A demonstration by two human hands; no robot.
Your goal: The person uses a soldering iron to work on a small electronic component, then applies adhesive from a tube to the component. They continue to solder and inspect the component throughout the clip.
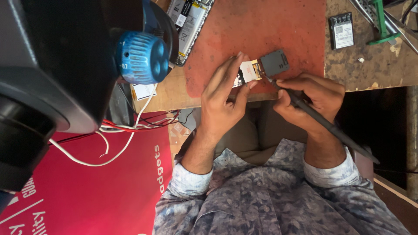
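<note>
Worn wooden bench (374, 65), red mat (261, 35) across its middle. Small circuit module (249, 72) with a dark square part (274, 62) lies at the mat's near edge. Left hand (224, 93) pins it flat, fingers extended. Right hand (311, 98) is closed around a black pen-like tool (322, 122), tip at the module. Opened phone (189, 21) at far edge; battery (342, 30) toward the right side.
</note>
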